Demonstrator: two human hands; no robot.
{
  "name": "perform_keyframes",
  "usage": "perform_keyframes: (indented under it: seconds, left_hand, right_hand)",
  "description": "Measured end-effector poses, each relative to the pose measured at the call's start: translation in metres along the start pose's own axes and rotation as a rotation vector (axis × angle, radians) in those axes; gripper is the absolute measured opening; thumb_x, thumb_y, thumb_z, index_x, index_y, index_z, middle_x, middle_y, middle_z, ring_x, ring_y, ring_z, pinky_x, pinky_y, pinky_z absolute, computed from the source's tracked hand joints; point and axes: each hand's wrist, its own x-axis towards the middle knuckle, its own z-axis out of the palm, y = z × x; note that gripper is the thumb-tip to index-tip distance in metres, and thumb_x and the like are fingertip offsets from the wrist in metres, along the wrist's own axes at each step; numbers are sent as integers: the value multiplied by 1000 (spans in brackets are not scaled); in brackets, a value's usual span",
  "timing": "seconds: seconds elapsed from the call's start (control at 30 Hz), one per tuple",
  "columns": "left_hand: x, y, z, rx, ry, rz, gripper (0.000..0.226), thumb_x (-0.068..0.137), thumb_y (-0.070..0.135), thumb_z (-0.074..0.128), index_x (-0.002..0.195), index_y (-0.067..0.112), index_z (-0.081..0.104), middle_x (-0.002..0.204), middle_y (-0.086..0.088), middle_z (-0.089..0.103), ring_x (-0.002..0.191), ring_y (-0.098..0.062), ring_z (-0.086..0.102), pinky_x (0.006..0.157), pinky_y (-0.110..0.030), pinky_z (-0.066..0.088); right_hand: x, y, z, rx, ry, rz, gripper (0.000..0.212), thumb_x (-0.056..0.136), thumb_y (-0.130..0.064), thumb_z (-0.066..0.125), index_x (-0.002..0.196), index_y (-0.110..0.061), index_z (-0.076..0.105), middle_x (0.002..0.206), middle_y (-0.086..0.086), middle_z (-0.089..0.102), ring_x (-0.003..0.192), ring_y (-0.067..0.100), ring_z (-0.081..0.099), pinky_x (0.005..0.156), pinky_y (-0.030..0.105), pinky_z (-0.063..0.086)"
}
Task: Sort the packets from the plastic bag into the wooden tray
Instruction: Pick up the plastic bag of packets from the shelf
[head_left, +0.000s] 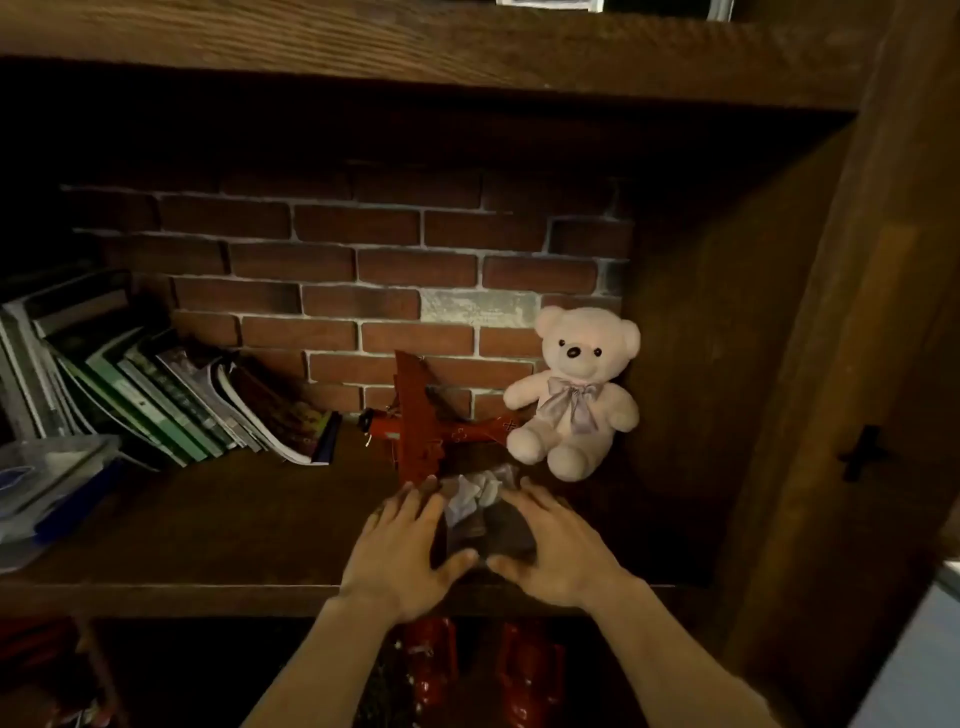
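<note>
— Where are the hands?
— The left hand (402, 548) and right hand (550, 545) cup a plastic bag (483, 514) from either side, fingers spread; whether they grip it is unclear.
— And the bag?
— On the wooden shelf (208, 525), near its front edge.
— Around it?
— A red toy plane (423, 426) just behind, a teddy bear (576, 389) to the right, leaning books (171, 395) at left.

Dim, warm light throughout. The bear (576, 389), just beyond the right hand (550, 551), is the brightest spot; deep shadow fills the shelf (208, 525) recess above. Both hands look softly blurred, and straight edges bow at the borders.
</note>
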Motion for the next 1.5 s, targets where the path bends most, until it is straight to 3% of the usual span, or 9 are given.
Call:
perform_keyframes:
  seconds: [0.17,0.3,0.4,0.6,0.77,0.93,1.1,1.27,1.5]
  left_hand:
    - [6,-1,17,6,-91,52,86,90,68,45,156,39,-2,168,5,5,154,-20,3,124,-40,8]
    - [5,6,20,70,-169,95,71,91,51,59,150,37,24,155,1,38,142,-23,34,117,-41,28]
    - [4,12,18,90,-206,116,55,90,42,64,139,38,40,140,6,51,128,-18,47,108,-36,37]
    - [-5,21,13,110,-251,120,50,80,42,73,119,41,40,125,10,57,114,-17,53,98,-37,40]
    - [-12,25,-1,14,-163,159,12,90,36,61,95,39,50,100,19,56,98,-8,55,79,-29,39]
    - [-16,32,-29,-20,-75,134,7,92,42,58,94,40,51,102,17,60,95,-6,58,80,-31,46]
    - [-15,42,-66,18,95,161,2,96,40,54,96,40,52,99,18,61,91,-6,58,81,-32,50]
    - [-11,56,-101,62,257,192,1,96,39,55,96,39,54,98,16,62,87,-5,55,73,-26,41]
    - [-9,66,-134,97,357,180,7,93,43,55,96,37,57,102,14,67,96,-15,63,78,-34,46]
  right_hand:
    - [7,8,17,-50,-75,-21,90,77,-56,71,152,-37,25,163,-3,26,150,25,23,119,44,30]
    - [5,14,21,-76,-108,3,70,76,-49,76,138,-37,48,140,-9,53,127,18,53,104,39,48]
    - [0,16,21,-123,-135,-5,60,79,-39,78,134,-33,55,138,-8,55,126,19,53,106,37,45]
    - [-12,16,17,-175,-100,-67,44,89,-20,68,130,-32,58,136,-4,57,123,21,55,103,38,46]
    - [-18,14,0,-118,-41,-92,26,91,-19,57,113,-31,65,113,0,68,103,24,63,85,37,53]
    - [-22,3,-31,-119,57,-119,17,91,-22,57,104,-30,64,99,-1,69,91,23,65,70,30,43]
    - [-22,-13,-72,-114,166,-166,12,91,-23,58,98,-29,66,88,-8,65,76,12,57,56,26,38]
    - [-21,-26,-105,-126,239,-178,15,89,-22,56,97,-29,67,90,-6,69,83,17,63,70,36,53]
    - [-24,-39,-136,-112,314,-168,18,88,-20,59,96,-31,72,62,-16,57,73,11,60,71,31,49]
